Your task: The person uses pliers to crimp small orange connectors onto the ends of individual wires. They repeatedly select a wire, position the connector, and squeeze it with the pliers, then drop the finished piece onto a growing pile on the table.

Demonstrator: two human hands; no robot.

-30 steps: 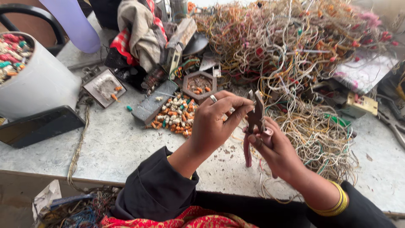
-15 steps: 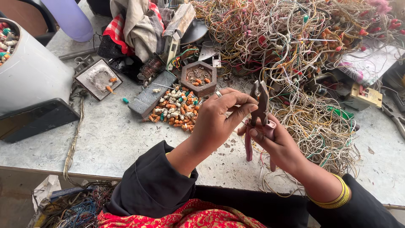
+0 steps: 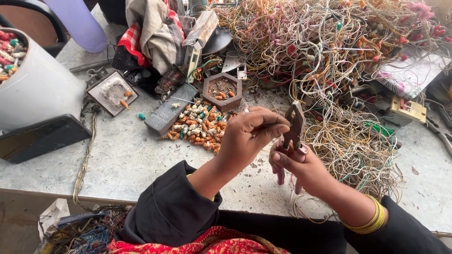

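Note:
My right hand (image 3: pixel 306 167) grips a pair of pliers (image 3: pixel 294 134) with reddish handles, jaws pointing up. My left hand (image 3: pixel 249 134) pinches its fingertips together right at the plier jaws; whatever small piece it holds is too small to make out. Both hands hover over the grey worktable (image 3: pixel 122 160). Just behind them lies a heap of small orange, white and green wire connectors (image 3: pixel 200 124). A hexagonal wooden dish (image 3: pixel 222 90) with a few connectors sits beyond that heap. A big tangle of thin coloured wires (image 3: pixel 329 51) fills the right side.
A white bucket (image 3: pixel 37 89) with coloured connectors stands at far left, a dark flat slab (image 3: pixel 40 138) leaning by it. A square tray (image 3: pixel 112 92), a dark bar (image 3: pixel 169 109), cloth (image 3: pixel 150 28) and scrap parts lie at the back. A yellow-white socket box (image 3: pixel 408 110) sits right.
The view has shifted slightly downward and closer. My hands stay together at the pliers, with the left fingertips remaining at the jaws.

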